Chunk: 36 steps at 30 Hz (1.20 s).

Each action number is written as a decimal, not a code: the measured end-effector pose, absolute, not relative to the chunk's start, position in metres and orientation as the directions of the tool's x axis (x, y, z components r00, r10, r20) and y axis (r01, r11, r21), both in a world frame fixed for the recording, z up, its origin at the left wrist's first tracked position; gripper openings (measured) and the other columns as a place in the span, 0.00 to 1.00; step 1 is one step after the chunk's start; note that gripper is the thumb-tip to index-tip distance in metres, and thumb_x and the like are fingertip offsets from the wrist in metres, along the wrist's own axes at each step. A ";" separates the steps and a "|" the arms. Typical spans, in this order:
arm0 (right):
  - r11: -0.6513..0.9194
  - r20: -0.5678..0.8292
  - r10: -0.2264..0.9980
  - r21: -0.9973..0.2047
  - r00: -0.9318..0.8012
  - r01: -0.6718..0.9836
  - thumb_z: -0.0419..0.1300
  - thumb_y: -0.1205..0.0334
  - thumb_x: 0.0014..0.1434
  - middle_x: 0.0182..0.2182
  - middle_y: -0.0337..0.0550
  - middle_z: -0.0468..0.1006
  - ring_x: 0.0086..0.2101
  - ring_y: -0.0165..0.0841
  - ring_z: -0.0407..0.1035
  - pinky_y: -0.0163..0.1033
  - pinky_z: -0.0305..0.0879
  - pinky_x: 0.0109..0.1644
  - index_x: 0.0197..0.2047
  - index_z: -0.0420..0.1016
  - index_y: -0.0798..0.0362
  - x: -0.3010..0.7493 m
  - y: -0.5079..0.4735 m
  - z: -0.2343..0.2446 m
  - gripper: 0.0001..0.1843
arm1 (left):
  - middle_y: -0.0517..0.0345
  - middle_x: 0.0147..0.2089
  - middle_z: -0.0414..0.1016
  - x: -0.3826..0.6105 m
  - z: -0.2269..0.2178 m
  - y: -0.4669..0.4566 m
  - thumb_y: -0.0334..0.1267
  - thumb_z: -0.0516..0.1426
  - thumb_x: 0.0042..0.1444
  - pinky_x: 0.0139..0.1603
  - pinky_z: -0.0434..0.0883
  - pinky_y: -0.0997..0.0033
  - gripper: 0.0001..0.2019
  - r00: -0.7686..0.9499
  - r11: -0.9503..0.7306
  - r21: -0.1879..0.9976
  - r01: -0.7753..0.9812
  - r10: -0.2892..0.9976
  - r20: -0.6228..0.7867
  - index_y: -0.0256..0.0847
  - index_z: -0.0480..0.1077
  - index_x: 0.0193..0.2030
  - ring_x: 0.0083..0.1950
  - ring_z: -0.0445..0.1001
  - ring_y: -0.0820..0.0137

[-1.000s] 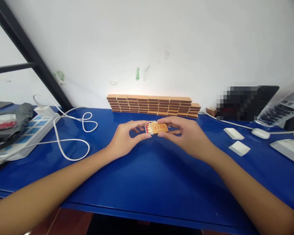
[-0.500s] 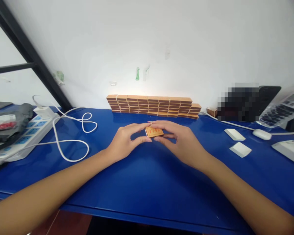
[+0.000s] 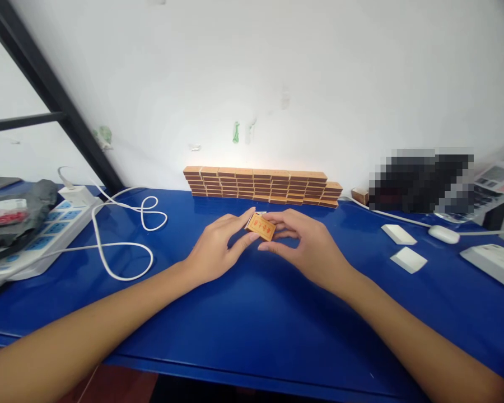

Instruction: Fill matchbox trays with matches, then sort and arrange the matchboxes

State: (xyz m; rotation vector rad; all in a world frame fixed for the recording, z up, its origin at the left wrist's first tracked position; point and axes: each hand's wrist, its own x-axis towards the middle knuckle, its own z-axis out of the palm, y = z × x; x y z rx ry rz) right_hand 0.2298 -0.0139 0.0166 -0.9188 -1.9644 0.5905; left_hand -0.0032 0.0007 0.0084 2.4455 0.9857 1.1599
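Closed now, the matchbox (image 3: 261,226) tilts between left hand (image 3: 218,246) and right hand (image 3: 306,246), fingers of both pinching it above the worktop (image 3: 252,313); matches no longer show.

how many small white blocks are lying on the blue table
2: both on the right side of the blue table. One white block lies farther back, the other white block nearer, right of the right hand.

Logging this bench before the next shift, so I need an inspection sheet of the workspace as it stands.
Surface: blue table.
Job's things: closed matchbox; matchbox stack against the wall.
Clutter: two white blocks; grey bag at far left.
Hands: left hand and right hand both pinch the matchbox above the table.
Cables: white cable looped beside the power strip.
Surroundings: white wall, black frame.
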 end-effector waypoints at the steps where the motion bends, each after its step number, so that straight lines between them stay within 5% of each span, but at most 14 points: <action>1: 0.626 0.513 0.779 -0.680 -0.361 0.383 0.73 0.50 0.60 0.48 0.47 0.80 0.46 0.42 0.79 0.51 0.83 0.50 0.61 0.76 0.44 0.229 -0.014 0.015 0.28 | 0.49 0.51 0.82 -0.003 0.010 0.000 0.45 0.56 0.73 0.54 0.76 0.59 0.23 0.469 -0.733 0.506 0.456 0.680 0.563 0.43 0.68 0.71 0.49 0.79 0.63; 5: 0.634 0.502 0.773 -0.629 -0.388 0.450 0.76 0.46 0.55 0.43 0.44 0.80 0.39 0.38 0.77 0.45 0.81 0.41 0.60 0.76 0.44 0.227 -0.016 0.013 0.32 | 0.50 0.53 0.82 0.000 0.015 -0.003 0.48 0.57 0.71 0.56 0.76 0.59 0.23 0.538 -0.682 0.632 0.368 0.711 0.453 0.46 0.71 0.69 0.51 0.81 0.61; 11: 0.563 0.415 0.826 -0.648 -0.382 0.513 0.79 0.45 0.49 0.35 0.37 0.81 0.34 0.37 0.76 0.44 0.78 0.42 0.62 0.71 0.43 0.225 -0.018 0.011 0.41 | 0.53 0.48 0.84 0.002 0.021 -0.005 0.49 0.56 0.72 0.52 0.77 0.61 0.17 0.610 -0.571 0.777 0.265 0.723 0.324 0.43 0.79 0.56 0.50 0.81 0.60; 17: 0.572 0.410 0.820 -0.623 -0.400 0.534 0.78 0.43 0.50 0.42 0.41 0.83 0.36 0.38 0.78 0.46 0.78 0.42 0.62 0.72 0.42 0.224 -0.020 0.011 0.39 | 0.55 0.44 0.84 0.002 0.025 -0.006 0.52 0.53 0.73 0.45 0.77 0.66 0.19 0.653 -0.546 0.800 0.248 0.704 0.278 0.42 0.80 0.49 0.42 0.80 0.64; 23: 0.585 0.481 0.809 -0.600 -0.339 0.546 0.69 0.50 0.61 0.45 0.46 0.83 0.36 0.38 0.78 0.43 0.78 0.36 0.60 0.74 0.45 0.227 -0.017 0.015 0.26 | 0.55 0.55 0.83 0.001 0.016 -0.002 0.49 0.55 0.72 0.51 0.78 0.62 0.21 0.533 -0.564 0.774 0.287 0.766 0.359 0.45 0.73 0.66 0.49 0.82 0.62; 28: 0.523 0.599 0.788 -0.535 -0.139 0.664 0.68 0.50 0.60 0.44 0.51 0.83 0.36 0.40 0.78 0.48 0.79 0.40 0.53 0.79 0.52 0.269 0.014 0.031 0.21 | 0.52 0.55 0.84 0.001 0.011 0.001 0.48 0.59 0.69 0.50 0.79 0.61 0.26 0.458 -0.567 0.745 0.351 0.798 0.392 0.43 0.68 0.70 0.43 0.82 0.66; 32: 0.318 0.631 0.745 -0.621 0.216 0.717 0.70 0.48 0.57 0.40 0.52 0.84 0.38 0.45 0.79 0.53 0.79 0.44 0.52 0.80 0.53 0.330 0.047 0.035 0.24 | 0.53 0.51 0.84 0.001 0.011 0.001 0.45 0.61 0.67 0.52 0.79 0.60 0.20 0.449 -0.597 0.707 0.378 0.787 0.423 0.43 0.74 0.63 0.47 0.82 0.65; 36: 0.246 0.638 0.693 -0.647 0.335 0.722 0.69 0.47 0.55 0.40 0.53 0.84 0.40 0.46 0.79 0.53 0.79 0.45 0.50 0.80 0.52 0.373 0.072 0.020 0.24 | 0.55 0.50 0.84 0.001 0.008 0.000 0.42 0.61 0.67 0.51 0.79 0.61 0.17 0.474 -0.620 0.687 0.379 0.768 0.431 0.46 0.75 0.61 0.48 0.82 0.65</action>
